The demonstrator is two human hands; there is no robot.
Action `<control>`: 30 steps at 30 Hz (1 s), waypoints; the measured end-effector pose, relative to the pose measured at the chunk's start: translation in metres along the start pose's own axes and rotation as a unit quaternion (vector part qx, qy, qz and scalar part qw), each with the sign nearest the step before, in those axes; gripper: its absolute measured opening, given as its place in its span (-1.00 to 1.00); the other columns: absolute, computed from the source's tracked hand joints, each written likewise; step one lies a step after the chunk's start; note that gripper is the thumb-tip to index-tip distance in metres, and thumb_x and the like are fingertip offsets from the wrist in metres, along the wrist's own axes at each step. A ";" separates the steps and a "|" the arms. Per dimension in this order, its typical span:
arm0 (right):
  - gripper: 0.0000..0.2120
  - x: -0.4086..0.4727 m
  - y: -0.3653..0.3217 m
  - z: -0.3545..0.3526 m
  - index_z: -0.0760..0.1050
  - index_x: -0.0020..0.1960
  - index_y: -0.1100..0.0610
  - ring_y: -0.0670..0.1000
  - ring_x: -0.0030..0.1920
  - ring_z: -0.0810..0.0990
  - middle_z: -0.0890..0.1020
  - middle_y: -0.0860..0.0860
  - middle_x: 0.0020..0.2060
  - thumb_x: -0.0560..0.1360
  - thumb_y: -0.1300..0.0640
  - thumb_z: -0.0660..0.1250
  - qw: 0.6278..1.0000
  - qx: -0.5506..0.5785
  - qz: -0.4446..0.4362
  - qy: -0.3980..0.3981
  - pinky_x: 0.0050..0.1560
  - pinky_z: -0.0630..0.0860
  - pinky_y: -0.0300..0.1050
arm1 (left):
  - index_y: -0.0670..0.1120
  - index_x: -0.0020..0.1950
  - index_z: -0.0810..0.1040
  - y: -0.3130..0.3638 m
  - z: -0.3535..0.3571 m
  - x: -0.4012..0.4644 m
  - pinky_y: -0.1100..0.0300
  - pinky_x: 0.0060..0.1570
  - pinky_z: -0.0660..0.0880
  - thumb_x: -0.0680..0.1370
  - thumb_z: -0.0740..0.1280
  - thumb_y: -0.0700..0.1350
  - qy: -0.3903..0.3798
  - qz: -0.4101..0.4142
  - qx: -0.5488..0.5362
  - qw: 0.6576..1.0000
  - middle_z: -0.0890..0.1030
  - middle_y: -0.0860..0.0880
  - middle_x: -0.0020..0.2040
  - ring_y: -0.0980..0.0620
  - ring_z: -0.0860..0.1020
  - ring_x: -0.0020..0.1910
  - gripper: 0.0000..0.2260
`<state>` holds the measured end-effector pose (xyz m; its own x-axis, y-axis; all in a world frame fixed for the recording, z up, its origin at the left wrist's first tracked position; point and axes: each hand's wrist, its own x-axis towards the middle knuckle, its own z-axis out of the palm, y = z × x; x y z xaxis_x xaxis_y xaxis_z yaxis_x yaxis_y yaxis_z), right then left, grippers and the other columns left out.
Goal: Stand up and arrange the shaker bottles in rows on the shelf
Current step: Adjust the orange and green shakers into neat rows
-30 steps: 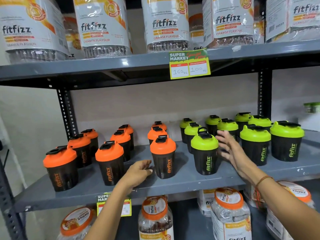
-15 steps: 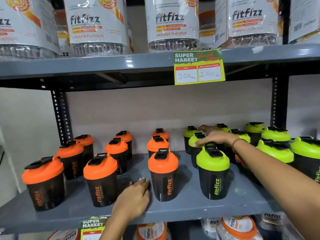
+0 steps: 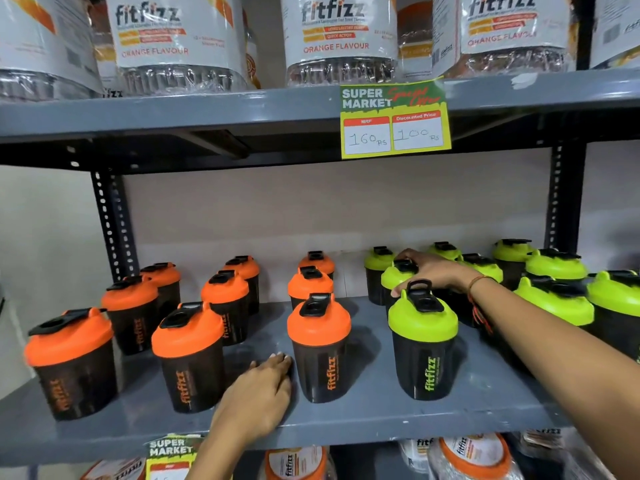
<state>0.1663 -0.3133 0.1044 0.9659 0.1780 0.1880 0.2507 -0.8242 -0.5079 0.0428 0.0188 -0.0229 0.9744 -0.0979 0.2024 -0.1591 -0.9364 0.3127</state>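
Observation:
Black shaker bottles stand upright on the grey middle shelf (image 3: 363, 420), orange-lidded ones on the left and green-lidded ones on the right. My left hand (image 3: 256, 396) lies palm-down on the shelf, holding nothing, its fingertips against the base of the front orange shaker (image 3: 322, 355). My right hand (image 3: 431, 273) reaches over the front green shaker (image 3: 422, 344). It drapes over the lid of the green shaker behind it (image 3: 393, 277), with fingers on the far side and thumb on the near side. That bottle's body is mostly hidden.
Large fitfizz jars (image 3: 339, 36) fill the shelf above, whose edge carries a price tag (image 3: 394, 123). More jars (image 3: 474, 455) sit on the shelf below. Black perforated uprights (image 3: 110, 223) stand at the back left and back right.
My right hand left the side of the front green shaker and moved back onto the lid of the one behind it. My left hand slid forward and flattened beside the front orange shaker. The view came closer.

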 end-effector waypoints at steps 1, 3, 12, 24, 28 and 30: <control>-0.18 -0.001 0.000 0.000 0.33 0.42 0.01 0.04 0.20 0.52 0.53 0.05 0.32 0.27 -0.08 0.62 1.000 -0.001 -0.001 -0.004 0.13 0.43 -0.17 | 0.12 0.53 0.19 0.000 0.000 0.000 0.04 0.48 0.11 0.62 0.04 0.06 -0.001 -0.004 -0.003 1.000 0.18 0.10 0.56 -0.05 0.17 0.53 -0.55; -0.09 -0.006 -0.003 -0.003 0.24 0.51 0.01 0.09 0.30 0.49 0.47 0.09 0.39 0.29 -0.09 0.61 1.000 0.011 -0.008 0.018 0.22 0.43 -0.12 | 0.13 0.52 0.19 0.000 0.000 0.000 0.01 0.48 0.13 0.61 0.04 0.07 0.000 -0.007 -0.006 1.000 0.18 0.11 0.56 -0.06 0.16 0.53 -0.55; -0.47 -0.122 0.002 0.034 0.47 0.22 -0.18 -0.04 0.28 0.53 0.54 -0.03 0.26 0.37 -0.41 0.16 0.807 0.495 -0.096 0.309 0.24 0.48 -0.07 | 0.06 0.52 0.23 -0.001 0.003 -0.001 0.09 0.48 0.08 0.62 0.04 0.02 0.017 0.029 0.013 0.999 0.23 0.04 0.54 -0.01 0.22 0.51 -0.55; -0.03 -0.155 0.012 0.096 0.18 0.37 -0.17 -0.08 0.15 0.52 0.55 -0.17 0.15 0.10 -0.44 0.51 0.972 0.164 -0.018 0.168 0.12 0.46 -0.14 | -0.06 0.52 0.23 0.005 -0.002 -0.005 0.01 0.50 0.06 0.63 0.01 -0.04 -0.004 0.038 0.042 0.998 0.23 -0.07 0.55 -0.04 0.21 0.51 -0.56; -0.03 -0.159 0.017 0.088 0.21 0.40 -0.11 -0.02 0.21 0.54 0.56 -0.11 0.20 0.13 -0.33 0.56 0.970 0.180 -0.006 0.164 0.20 0.49 -0.06 | -0.05 0.52 0.24 0.008 -0.005 -0.007 -0.02 0.51 0.08 0.64 0.00 -0.04 -0.012 0.028 0.044 0.999 0.22 -0.06 0.55 -0.09 0.23 0.50 -0.56; -0.03 -0.161 0.020 0.082 0.21 0.43 -0.07 0.01 0.25 0.53 0.56 -0.07 0.25 0.16 -0.27 0.58 0.971 0.179 0.003 0.157 0.25 0.48 -0.02 | -0.05 0.51 0.25 0.009 -0.006 -0.008 -0.03 0.50 0.09 0.63 0.00 -0.04 -0.015 0.027 0.045 0.999 0.23 -0.08 0.54 -0.10 0.25 0.49 -0.57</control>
<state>0.0215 -0.3148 -0.0047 0.9139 -0.0457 0.4035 0.3061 -0.5753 -0.7585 0.0327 0.0130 -0.0163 0.9695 -0.1576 0.1877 -0.1976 -0.9557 0.2182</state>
